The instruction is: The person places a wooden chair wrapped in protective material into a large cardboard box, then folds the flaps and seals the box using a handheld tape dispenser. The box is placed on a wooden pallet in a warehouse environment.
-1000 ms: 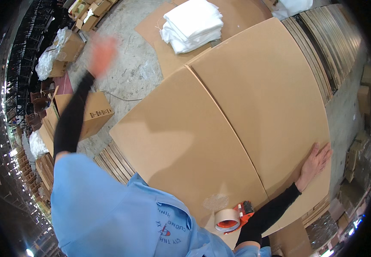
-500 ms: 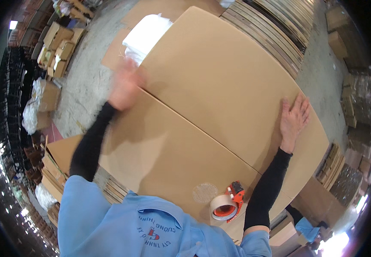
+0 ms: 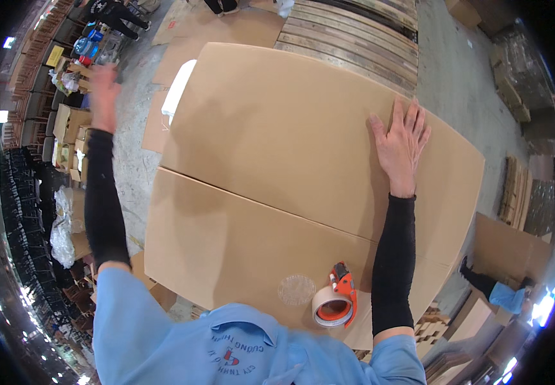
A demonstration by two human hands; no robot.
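Note:
A large brown cardboard box (image 3: 271,128) fills the middle, its two top flaps lying flat and meeting along a seam that slants down to the right. On the far flap, near the right side, my right hand (image 3: 402,146) rests palm down with fingers spread, holding nothing. My left hand (image 3: 104,99) is raised out beyond the box's left side, over the floor; motion smears its fingers. On the near flap, close to my shirt, sits a red tape dispenser (image 3: 345,282) with a roll of pale tape. A round printed mark lies beside it.
White folded material (image 3: 179,90) shows past the box's far left edge, near flat cardboard sheets (image 3: 226,32). Wooden slats (image 3: 354,45) stand behind the box. Cartons (image 3: 69,122) and stacked chairs line the left. Other people are at the far left, top and lower right.
My left hand has swung out left, away from the box's edge. My right hand still lies on the far flap. The view has shifted, and the box appears turned.

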